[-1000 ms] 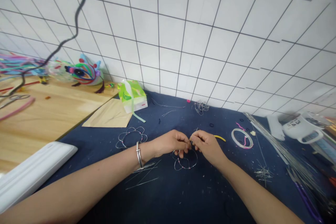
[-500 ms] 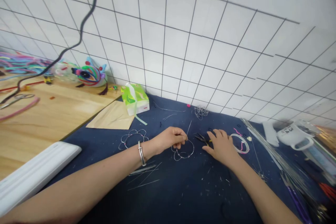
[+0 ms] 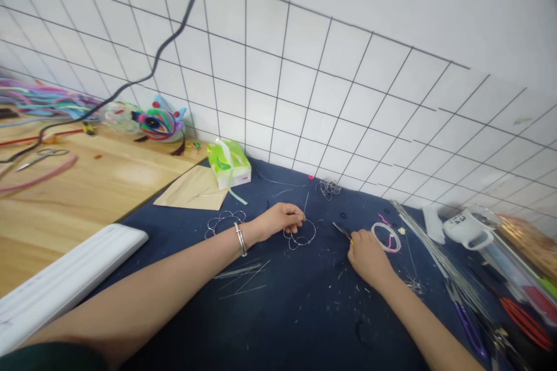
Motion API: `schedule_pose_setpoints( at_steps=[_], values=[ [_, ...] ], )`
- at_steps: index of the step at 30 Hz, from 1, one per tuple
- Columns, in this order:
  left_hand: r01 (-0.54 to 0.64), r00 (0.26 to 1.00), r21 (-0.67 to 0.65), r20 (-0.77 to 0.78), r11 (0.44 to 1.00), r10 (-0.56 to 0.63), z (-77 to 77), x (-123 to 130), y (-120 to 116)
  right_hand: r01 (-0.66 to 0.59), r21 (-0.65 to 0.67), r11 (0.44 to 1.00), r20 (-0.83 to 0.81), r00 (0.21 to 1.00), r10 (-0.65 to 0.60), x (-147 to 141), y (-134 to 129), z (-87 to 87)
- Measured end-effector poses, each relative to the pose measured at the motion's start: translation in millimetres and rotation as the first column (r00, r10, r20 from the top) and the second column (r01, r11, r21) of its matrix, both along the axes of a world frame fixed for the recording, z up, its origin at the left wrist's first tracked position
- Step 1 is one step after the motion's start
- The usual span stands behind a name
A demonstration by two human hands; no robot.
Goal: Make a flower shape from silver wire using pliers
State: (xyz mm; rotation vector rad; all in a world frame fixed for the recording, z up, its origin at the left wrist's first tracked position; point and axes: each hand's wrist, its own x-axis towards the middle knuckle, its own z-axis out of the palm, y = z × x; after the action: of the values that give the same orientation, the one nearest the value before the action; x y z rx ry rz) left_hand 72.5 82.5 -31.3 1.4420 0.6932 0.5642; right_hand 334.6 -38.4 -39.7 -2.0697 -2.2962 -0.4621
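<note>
Over the blue tabletop (image 3: 313,313), left hand (image 3: 282,219) pinches wire loops (image 3: 300,243) at its fingertips, right hand (image 3: 369,256) grips pliers (image 3: 342,231).

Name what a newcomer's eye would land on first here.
Probably the black cable snaking across the gridded white wall at upper left. Next, the bare hands near the middle: the left hand pinches a looped wire piece, while the right hand grips pliers. The bright green tissue pack by the wall's foot also stands out.
</note>
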Motion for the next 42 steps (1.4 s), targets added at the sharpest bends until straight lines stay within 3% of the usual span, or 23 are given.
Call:
schedule_pose_setpoints(
  at_steps=[5,10,16,21,34,42],
  values=[
    [0.02,1.0,0.0,0.009,1.0,-0.02,1.3,-1,-1,-0.041,0.033,0.999,-0.015,0.999,0.041,-8,7,14.9],
    [0.041,0.998,-0.006,0.053,0.999,-0.041,0.7,-2,1,-0.173,0.111,0.979,-0.027,0.984,0.177,-35,14,28.6],
    [0.034,0.999,-0.026,0.036,0.999,-0.033,-2.0,0,3,-0.281,0.213,0.936,0.048,0.96,0.277,-49,24,12.5],
    [0.056,0.998,-0.053,0.037,0.997,-0.054,-4.0,2,5,-0.306,0.184,0.934,0.102,0.951,0.292,-39,25,2.4],
    [0.103,0.994,-0.053,0.045,0.993,-0.101,-4.2,4,-4,-0.346,0.183,0.92,0.143,0.935,0.324,-39,18,5.6],
    [0.096,0.995,-0.048,0.016,0.994,-0.095,-1.0,4,-5,-0.394,0.253,0.884,0.17,0.917,0.36,-38,20,3.8]
  ],
)
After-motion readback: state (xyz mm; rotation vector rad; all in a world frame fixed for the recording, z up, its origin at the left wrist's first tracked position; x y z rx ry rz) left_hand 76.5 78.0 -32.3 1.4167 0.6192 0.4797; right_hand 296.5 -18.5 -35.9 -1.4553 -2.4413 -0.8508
